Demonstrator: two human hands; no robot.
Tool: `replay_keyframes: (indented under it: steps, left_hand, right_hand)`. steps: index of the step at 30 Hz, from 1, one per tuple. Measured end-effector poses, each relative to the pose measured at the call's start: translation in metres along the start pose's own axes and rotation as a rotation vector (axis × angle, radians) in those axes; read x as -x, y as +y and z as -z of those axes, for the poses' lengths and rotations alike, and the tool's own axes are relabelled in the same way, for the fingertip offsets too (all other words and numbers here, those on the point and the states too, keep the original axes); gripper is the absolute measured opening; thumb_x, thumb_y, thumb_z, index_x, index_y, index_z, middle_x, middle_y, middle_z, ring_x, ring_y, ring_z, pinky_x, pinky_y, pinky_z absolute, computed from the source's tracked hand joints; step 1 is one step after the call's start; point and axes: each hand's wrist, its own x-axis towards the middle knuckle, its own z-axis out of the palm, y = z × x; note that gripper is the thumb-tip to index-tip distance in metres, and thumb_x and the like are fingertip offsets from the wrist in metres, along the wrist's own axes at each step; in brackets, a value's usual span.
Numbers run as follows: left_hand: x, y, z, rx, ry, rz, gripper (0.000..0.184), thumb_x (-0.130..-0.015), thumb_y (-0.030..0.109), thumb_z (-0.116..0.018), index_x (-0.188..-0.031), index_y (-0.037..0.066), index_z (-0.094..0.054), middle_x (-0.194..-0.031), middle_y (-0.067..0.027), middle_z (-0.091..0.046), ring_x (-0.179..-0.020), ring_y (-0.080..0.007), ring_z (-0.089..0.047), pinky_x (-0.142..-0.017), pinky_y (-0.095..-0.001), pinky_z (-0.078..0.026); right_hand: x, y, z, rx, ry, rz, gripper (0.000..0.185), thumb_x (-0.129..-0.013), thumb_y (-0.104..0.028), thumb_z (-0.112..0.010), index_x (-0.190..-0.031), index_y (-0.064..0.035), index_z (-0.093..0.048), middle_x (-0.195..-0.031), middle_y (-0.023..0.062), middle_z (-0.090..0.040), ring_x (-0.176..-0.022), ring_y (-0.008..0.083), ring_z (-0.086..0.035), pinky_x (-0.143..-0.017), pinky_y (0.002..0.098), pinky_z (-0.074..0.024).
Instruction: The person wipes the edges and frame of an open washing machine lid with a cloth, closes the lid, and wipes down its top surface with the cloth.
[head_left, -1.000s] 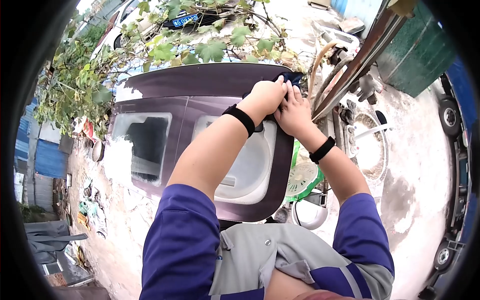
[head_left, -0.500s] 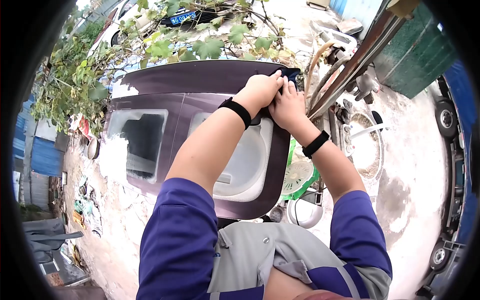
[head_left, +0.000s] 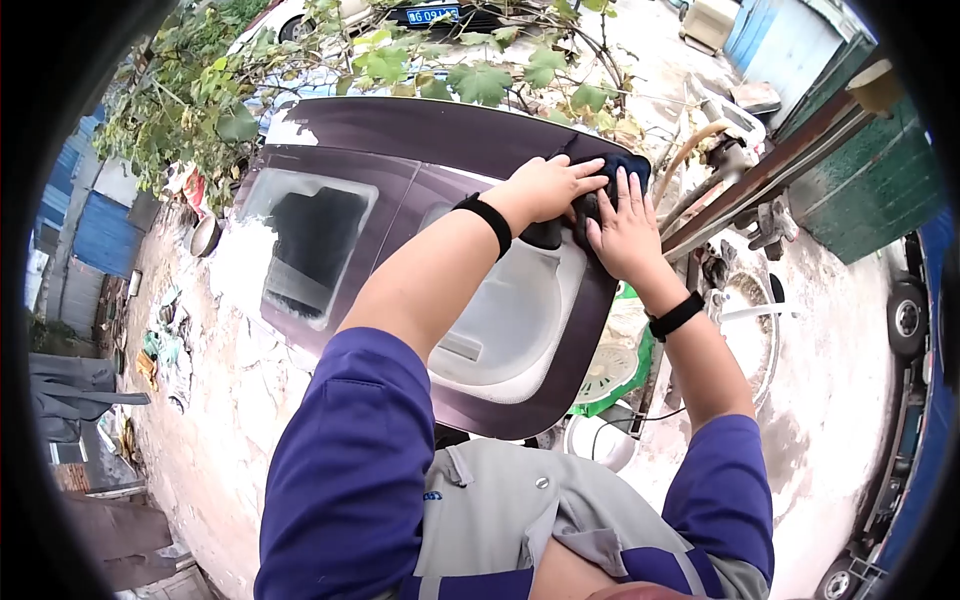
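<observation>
A purple twin-tub washing machine [head_left: 590, 335] stands in front of me, with a dark-windowed lid [head_left: 310, 235] on its left and a pale round cover [head_left: 500, 315] on its right. Over the back right corner of its top panel lies a dark blue cloth [head_left: 630, 161]. My right hand [head_left: 628, 232] rests flat on this cloth with its fingers spread. Beside it, my left hand [head_left: 545, 190] reaches over the panel, its fingers stretched onto the cloth's left side. Part of the cloth is hidden under both hands.
Vine leaves [head_left: 485, 82] hang just behind the machine. A rusty metal post [head_left: 735, 190] slants close to my right hand. A green-rimmed basket [head_left: 640, 375] and a white round container [head_left: 590, 440] stand at the machine's right. A blue truck [head_left: 935, 330] is at the far right.
My hands have come apart from their close, bunched position and lie flatter on the cloth. More of the cloth shows, spread over the corner. The camera view has turned a little.
</observation>
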Motion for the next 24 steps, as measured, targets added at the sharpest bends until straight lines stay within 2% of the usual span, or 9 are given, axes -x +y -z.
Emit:
replay_keyframes:
  steps: [3, 7, 10, 12, 15, 18, 22, 24]
  left_hand:
    - [-0.009, -0.01, -0.001, 0.05, 0.071, 0.1, 0.082, -0.073, 0.031, -0.079, -0.147, 0.025, -0.042, -0.157, 0.0038, -0.033, -0.1, -0.0261, -0.061, -0.081, -0.0372, -0.057]
    - [-0.004, -0.015, -0.013, 0.142, 0.166, 0.163, 0.075, -0.075, 0.033, -0.076, -0.144, 0.026, -0.046, -0.155, -0.0001, -0.036, -0.103, -0.0287, -0.06, -0.085, -0.0393, -0.055]
    - [0.003, -0.018, -0.014, 0.16, 0.128, 0.196, 0.078, -0.078, 0.035, -0.075, -0.148, 0.026, -0.041, -0.155, 0.0009, -0.036, -0.104, -0.0285, -0.059, -0.088, -0.0394, -0.055]
    - [0.017, -0.036, -0.018, 0.141, 0.109, 0.239, 0.078, -0.079, 0.035, -0.075, -0.148, 0.029, -0.04, -0.157, 0.0025, -0.032, -0.106, -0.0284, -0.059, -0.088, -0.0399, -0.055]
    - [0.066, -0.081, -0.011, 0.138, 0.087, 0.422, 0.077, -0.082, 0.037, -0.072, -0.15, 0.031, -0.036, -0.157, 0.0025, -0.031, -0.108, -0.0287, -0.059, -0.089, -0.0395, -0.055]
    - [0.123, -0.138, -0.011, 0.095, 0.027, 0.645, 0.074, -0.086, 0.04, -0.068, -0.151, 0.031, -0.033, -0.158, 0.0011, -0.031, -0.111, -0.0298, -0.058, -0.09, -0.0419, -0.054]
    - [0.192, -0.202, -0.027, -0.178, 0.096, 0.932, 0.057, -0.094, 0.045, -0.057, -0.141, 0.016, -0.046, -0.15, -0.0049, -0.043, -0.122, -0.0291, -0.051, -0.091, -0.047, -0.05]
    - [0.221, -0.214, -0.027, -0.262, 0.152, 1.072, 0.051, -0.096, 0.045, -0.053, -0.13, 0.008, -0.054, -0.141, -0.0068, -0.051, -0.122, -0.0266, -0.05, -0.09, -0.0456, -0.049]
  right_hand:
    - [-0.029, 0.009, -0.001, 0.047, 0.003, 0.005, 0.064, -0.091, -0.041, -0.053, -0.147, -0.0107, -0.043, -0.159, 0.0212, -0.02, -0.148, 0.0379, -0.016, -0.118, 0.053, -0.0164]
    - [-0.038, 0.019, -0.007, 0.107, 0.081, 0.142, 0.064, -0.092, -0.038, -0.056, -0.147, -0.011, -0.04, -0.159, 0.0218, -0.019, -0.147, 0.0416, -0.018, -0.117, 0.0548, -0.0194]
    - [-0.047, 0.013, 0.001, 0.171, -0.053, 0.128, 0.066, -0.092, -0.039, -0.055, -0.15, -0.0117, -0.038, -0.159, 0.0225, -0.018, -0.147, 0.0438, -0.016, -0.116, 0.0561, -0.0191]
    - [-0.067, 0.001, -0.002, 0.2, -0.095, 0.199, 0.066, -0.094, -0.041, -0.053, -0.151, -0.0141, -0.035, -0.159, 0.0229, -0.017, -0.147, 0.0441, -0.015, -0.117, 0.0557, -0.0168]
    - [-0.117, -0.054, -0.013, 0.232, -0.072, 0.344, 0.062, -0.096, -0.042, -0.05, -0.15, -0.0148, -0.037, -0.159, 0.023, -0.019, -0.146, 0.0444, -0.018, -0.118, 0.0532, -0.0174]
    - [-0.178, -0.133, -0.026, 0.25, -0.12, 0.41, 0.06, -0.098, -0.045, -0.045, -0.152, -0.0225, -0.033, -0.16, 0.0207, -0.018, -0.147, 0.0431, -0.016, -0.119, 0.0525, -0.0154]
    - [-0.258, -0.241, -0.055, 0.227, -0.098, 0.44, 0.063, -0.1, -0.049, -0.041, -0.156, -0.028, -0.023, -0.162, 0.0191, -0.015, -0.149, 0.0423, -0.013, -0.119, 0.0538, -0.013]
    - [-0.289, -0.293, -0.072, 0.213, -0.083, 0.422, 0.062, -0.1, -0.05, -0.039, -0.156, -0.0284, -0.023, -0.162, 0.0182, -0.015, -0.149, 0.0423, -0.011, -0.119, 0.0536, -0.0108]
